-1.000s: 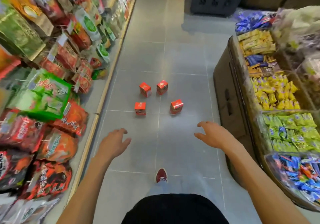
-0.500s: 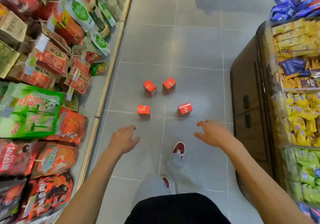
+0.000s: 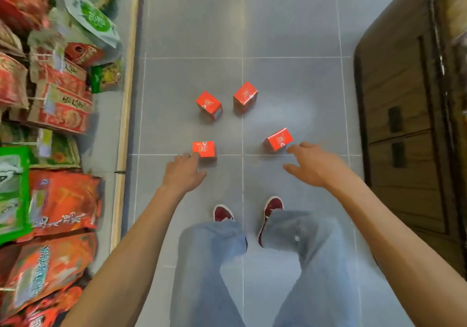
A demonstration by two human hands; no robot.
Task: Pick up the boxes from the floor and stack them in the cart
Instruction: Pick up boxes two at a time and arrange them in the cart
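Several small red boxes lie on the grey tiled floor: a near-left box point(image 3: 203, 148), a near-right box point(image 3: 278, 139), a far-left box point(image 3: 209, 105) and a far-right box point(image 3: 245, 96). My left hand point(image 3: 182, 171) reaches down with fingers spread, its fingertips at the near-left box's left edge. My right hand point(image 3: 310, 163) is open, fingers extended, just beside the near-right box. Neither hand holds anything. No cart is in view.
Shelves of snack bags point(image 3: 54, 200) line the left side behind a wooden kerb point(image 3: 125, 114). A dark wooden display cabinet point(image 3: 404, 124) stands on the right. My red shoes point(image 3: 222, 213) stand on the tiles just behind the boxes.
I have stepped forward and bent down. Both hands have moved down and forward to the two nearest boxes. The boxes have not moved.
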